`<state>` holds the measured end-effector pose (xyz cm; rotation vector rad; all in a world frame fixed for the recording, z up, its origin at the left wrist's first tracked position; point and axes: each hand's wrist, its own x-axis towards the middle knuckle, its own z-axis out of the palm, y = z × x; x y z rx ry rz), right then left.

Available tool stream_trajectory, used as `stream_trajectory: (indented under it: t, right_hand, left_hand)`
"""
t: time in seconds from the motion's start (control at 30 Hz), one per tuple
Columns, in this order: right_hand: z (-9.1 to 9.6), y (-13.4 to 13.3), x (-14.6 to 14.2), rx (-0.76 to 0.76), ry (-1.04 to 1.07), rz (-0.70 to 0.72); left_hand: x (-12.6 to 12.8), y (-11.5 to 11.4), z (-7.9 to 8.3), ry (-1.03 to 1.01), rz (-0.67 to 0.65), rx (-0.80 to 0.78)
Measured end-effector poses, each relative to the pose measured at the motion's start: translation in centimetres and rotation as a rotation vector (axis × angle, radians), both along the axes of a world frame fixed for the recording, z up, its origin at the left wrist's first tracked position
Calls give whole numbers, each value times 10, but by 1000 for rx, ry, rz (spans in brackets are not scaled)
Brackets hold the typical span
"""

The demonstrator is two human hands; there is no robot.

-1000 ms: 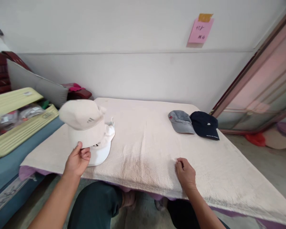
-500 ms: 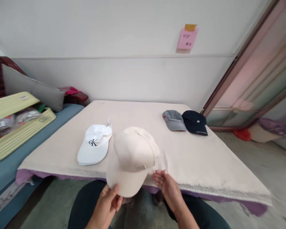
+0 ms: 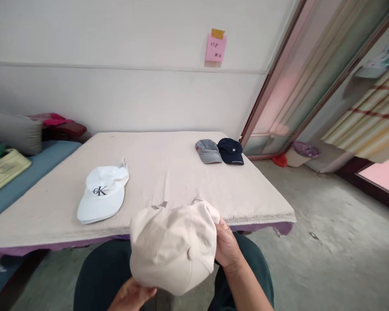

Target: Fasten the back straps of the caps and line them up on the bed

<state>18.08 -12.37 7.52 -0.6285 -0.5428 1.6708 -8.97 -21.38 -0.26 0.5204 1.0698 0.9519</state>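
A beige baseball cap point(image 3: 173, 248) is held up over my lap, in front of the table's near edge. Its crown faces me and its strap ends point toward the table; the brim is mostly hidden. My left hand point(image 3: 134, 293) grips the cap low on its left side, the thumb on top. My right hand point(image 3: 226, 242) holds the right side, with its fingers partly hidden behind the fabric. Left of the cap, a white cap with black CK letters point(image 3: 103, 192) lies on the table. Farther back sit a grey cap point(image 3: 208, 151) and a navy cap point(image 3: 231, 151), side by side and touching.
The caps rest on a table with a cream cloth point(image 3: 158, 164), purple fabric showing below its edge. At left are a blue bench point(image 3: 56, 157) and a grey cushion point(image 3: 16, 129). A pink note point(image 3: 215, 48) hangs on the wall. A bin point(image 3: 300, 154) stands on the floor at right.
The beige cap has come closer to me and tipped, so its crown faces me. My right hand, empty before, now grips its side. The view has swung to the right.
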Motion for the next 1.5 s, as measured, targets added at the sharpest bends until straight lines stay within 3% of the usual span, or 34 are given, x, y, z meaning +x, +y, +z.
stream_trajectory:
  t: [0.1, 0.17, 0.27, 0.33, 0.4, 0.5, 0.57, 0.77, 1.03, 1.17, 1.3, 1.5]
  right_hand:
    - [4, -16, -5, 41, -89, 105]
    - [4, -24, -9, 60, -180, 200]
    - [1, -33, -16, 92, -323, 322]
    - [-1, -39, -18, 116, -393, 353]
    - [0, -45, -16, 146, -429, 372]
    - [5, -52, -4, 198, -446, 449]
    - [10, -54, 4, 209, -438, 463]
    - [14, -54, 0, 116, -507, 329]
    - [18, -60, -1, 108, -446, 213]
    - [27, -64, 0, 182, -450, 238]
    - [38, -65, -2, 203, -548, 267]
    - [52, -65, -1, 245, -634, 320]
  left_hand:
    - [-22, 6, 24, -69, 31, 8]
    - [-30, 11, 42, -90, -33, 42]
    - [-21, 18, 63, -35, -163, 49]
    - [-7, 20, 72, 12, -90, 9]
    - [5, 21, 78, 36, 89, -33]
    - [11, 21, 83, 38, 303, -31]
    - [9, 19, 86, 29, 308, 0]
    - [12, 13, 91, 73, -78, 190]
    - [25, 14, 98, 196, -319, 262]
    - [26, 13, 93, 69, -302, 220]
    - [28, 13, 87, -29, -202, 162]
    - [37, 16, 92, -156, -109, 90]
